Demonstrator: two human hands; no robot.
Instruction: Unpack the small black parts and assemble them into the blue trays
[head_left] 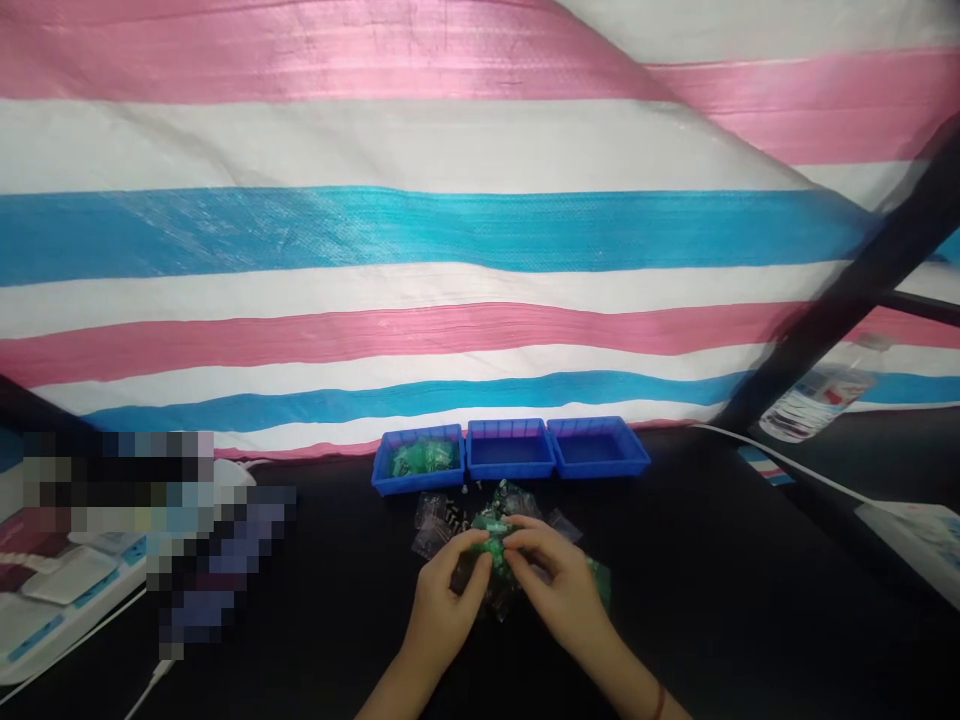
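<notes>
I see my left hand (444, 600) and right hand (559, 590) pinching one small green part (493, 550) between fingertips, above a heap of crinkly clear packets (442, 522) on black tabletop (750, 600). Beyond sit three blue plastic trays (510, 452), rectangular.

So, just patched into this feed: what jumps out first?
The pink, white and blue striped tarp fills the whole background. Below it, three blue trays sit in a row on the black table; only the leftmost holds green pieces. In front, the left hand and right hand pinch a small green part together.
</notes>
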